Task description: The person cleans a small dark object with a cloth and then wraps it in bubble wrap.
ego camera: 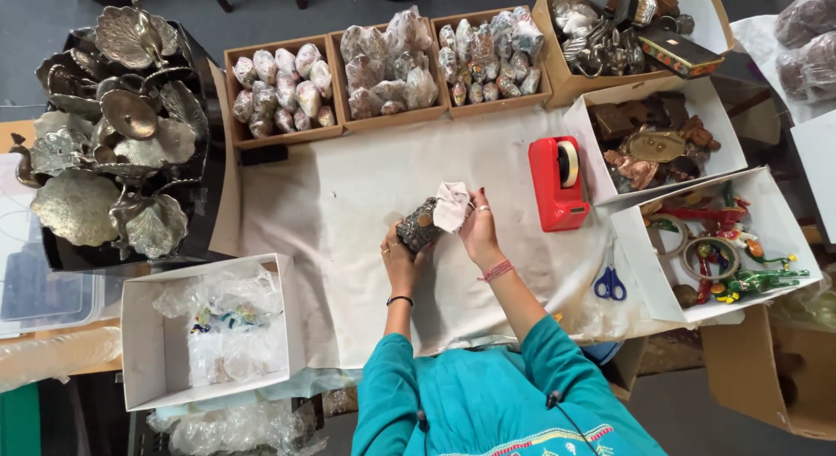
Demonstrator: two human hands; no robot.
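My left hand [401,257] grips a small dark metal ornament [418,224] from below, over the middle of a white cloth-covered table [331,212]. My right hand [477,228] presses a crumpled white cloth [451,205] against the ornament's right end. Both hands meet at the ornament. A red thread band circles the right wrist and a black band the left one.
A red tape dispenser [558,182] stands right of the hands, blue-handled scissors [610,283] below it. Three cardboard boxes of wrapped pieces [387,68] line the far edge. Brass peacock dishes [113,134] pile at left. White boxes hold bubble wrap [218,330] and coloured trinkets [723,247].
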